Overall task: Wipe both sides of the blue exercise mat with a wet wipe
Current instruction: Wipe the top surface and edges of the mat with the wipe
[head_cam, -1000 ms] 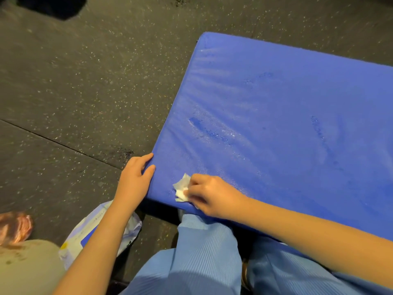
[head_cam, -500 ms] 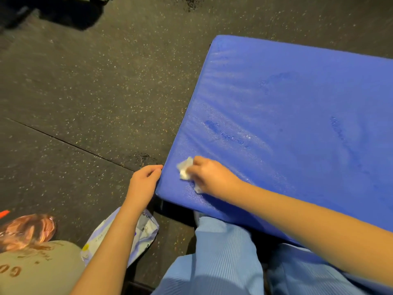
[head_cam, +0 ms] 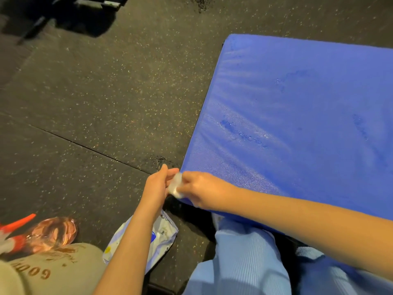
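Pinching the crumpled wet wipe (head_cam: 176,185) between them, the left hand (head_cam: 157,187) and right hand (head_cam: 205,191) meet at the near left corner of the blue exercise mat (head_cam: 297,116). Both curl their fingers onto the wipe, though blur hides exactly how the fingertips lie. The right hand is over the mat's corner and the left is just beside it, above the dark speckled floor (head_cam: 85,92). The mat's near edge is hidden behind the right forearm and light blue trousers (head_cam: 244,262), and the frame cuts off its right side. Wet streaks mark its top. A wipe packet (head_cam: 163,237) lies partly hidden under the left forearm. A spray bottle (head_cam: 53,233) and beige bag (head_cam: 53,271) are cut off at lower left.
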A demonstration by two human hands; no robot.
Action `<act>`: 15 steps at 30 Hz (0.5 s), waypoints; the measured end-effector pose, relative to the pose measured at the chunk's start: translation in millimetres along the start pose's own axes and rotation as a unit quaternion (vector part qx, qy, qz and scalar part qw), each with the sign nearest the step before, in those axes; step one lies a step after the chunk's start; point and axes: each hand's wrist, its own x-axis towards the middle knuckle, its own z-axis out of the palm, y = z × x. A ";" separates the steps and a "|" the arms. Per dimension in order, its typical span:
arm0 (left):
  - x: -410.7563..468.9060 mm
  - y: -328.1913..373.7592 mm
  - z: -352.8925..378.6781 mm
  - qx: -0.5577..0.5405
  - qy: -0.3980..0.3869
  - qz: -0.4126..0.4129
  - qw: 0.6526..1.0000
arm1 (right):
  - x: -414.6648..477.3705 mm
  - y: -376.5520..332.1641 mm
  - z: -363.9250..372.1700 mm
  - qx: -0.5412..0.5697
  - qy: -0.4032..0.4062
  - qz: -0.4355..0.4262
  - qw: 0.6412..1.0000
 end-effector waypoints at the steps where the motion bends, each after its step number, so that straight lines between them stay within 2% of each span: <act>1: -0.1 -1.2 -2.0 0.014 0.000 -0.003 1.000 | -3.2 -5.5 1.1 -0.007 -0.039 -0.040 0.998; 3: 1.2 -2.8 -4.9 0.021 -0.005 -0.005 1.000 | -0.9 -0.3 -7.6 -0.027 -0.087 -0.041 0.995; 4: 1.4 -2.7 -4.7 0.015 -0.013 -0.006 1.000 | 4.9 9.5 -11.9 -0.041 -0.078 0.007 0.996; 7: 1.6 -0.7 -1.7 0.004 -0.020 -0.002 1.000 | 9.0 36.0 -18.8 -0.067 0.053 0.142 0.986; 9: 2.4 -0.6 1.2 0.018 -0.013 0.002 1.000 | 0.3 26.5 -15.3 -0.031 0.054 0.102 0.993; 11: 2.9 -0.7 4.8 0.055 0.005 0.014 0.998 | -14.3 9.2 -7.7 -0.019 -0.029 0.013 0.999; 12: 3.4 -1.7 4.9 0.095 0.015 0.028 0.995 | -19.0 7.2 -8.5 -0.026 -0.060 0.000 0.998; 13: 2.1 -2.6 4.7 0.134 0.017 0.048 0.990 | -21.0 10.5 -14.5 -0.034 -0.071 0.013 0.997; 15: -2.8 -2.7 7.2 0.170 0.008 0.088 0.982 | -17.6 32.0 -25.1 -0.070 -0.030 0.110 0.991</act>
